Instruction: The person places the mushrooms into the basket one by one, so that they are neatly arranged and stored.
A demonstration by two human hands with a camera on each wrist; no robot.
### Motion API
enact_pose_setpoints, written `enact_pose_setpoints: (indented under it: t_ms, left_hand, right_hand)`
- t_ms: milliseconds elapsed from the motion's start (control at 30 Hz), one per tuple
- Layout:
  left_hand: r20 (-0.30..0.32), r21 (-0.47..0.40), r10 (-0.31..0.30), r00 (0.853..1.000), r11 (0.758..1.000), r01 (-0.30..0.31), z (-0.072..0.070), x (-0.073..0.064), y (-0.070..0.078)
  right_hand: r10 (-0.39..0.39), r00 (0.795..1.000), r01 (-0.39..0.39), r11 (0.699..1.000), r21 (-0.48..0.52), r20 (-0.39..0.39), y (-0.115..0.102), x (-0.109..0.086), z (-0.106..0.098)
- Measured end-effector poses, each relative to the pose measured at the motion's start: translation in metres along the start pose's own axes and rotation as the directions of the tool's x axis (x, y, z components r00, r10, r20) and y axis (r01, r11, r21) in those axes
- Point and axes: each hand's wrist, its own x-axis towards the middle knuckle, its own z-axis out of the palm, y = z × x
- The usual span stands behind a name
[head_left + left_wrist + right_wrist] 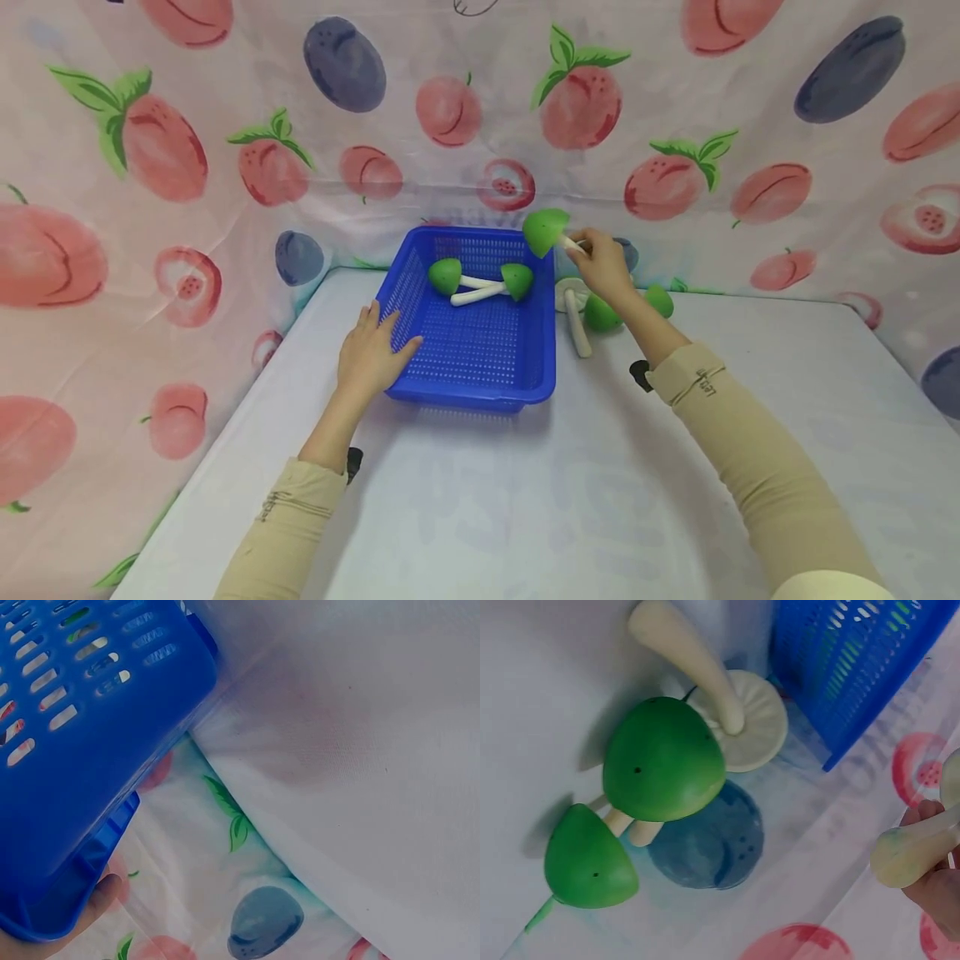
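A toy mushroom with a green cap (pixel 546 230) and white stem is pinched by the stem in my right hand (pixel 602 265), above the right rear corner of the blue plastic basket (pixel 467 398). In the right wrist view, the stem end (pixel 900 859) pokes out of the fingers. Two more green-capped mushrooms (pixel 446 276) lie crossed inside the basket. My left hand (pixel 367 354) rests on the basket's left rim, fingers spread and mostly straight, thumb over the inside. Below my right arm lie an upturned mushroom (pixel 761 735) and green-capped mushrooms (pixel 664 761), partly overlapping.
A white cloth covers the table (pixel 480 508). Behind and to the left hangs a fruit-print cloth (pixel 450 158). Basket and loose mushrooms stand near the table's back edge. The basket wall (pixel 90 750) has slotted holes.
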Motion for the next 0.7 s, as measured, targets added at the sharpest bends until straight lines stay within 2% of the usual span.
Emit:
enact_pose_setpoints:
  t_ms: [200,700]
  left_hand:
    - [0.005,-0.007,-0.007,1.0,1.0,0.007,-0.001,0.0,0.0]
    - [0.01,0.023,-0.004,1.0,1.0,0.004,0.0,0.002,0.0]
  right_hand:
    - [-0.028,0.999,0.029,0.999,0.04,-0.029,-0.021,0.0,0.002]
    - [-0.071,0.997,0.07,0.996,0.052,0.022,-0.057,0.007,0.012]
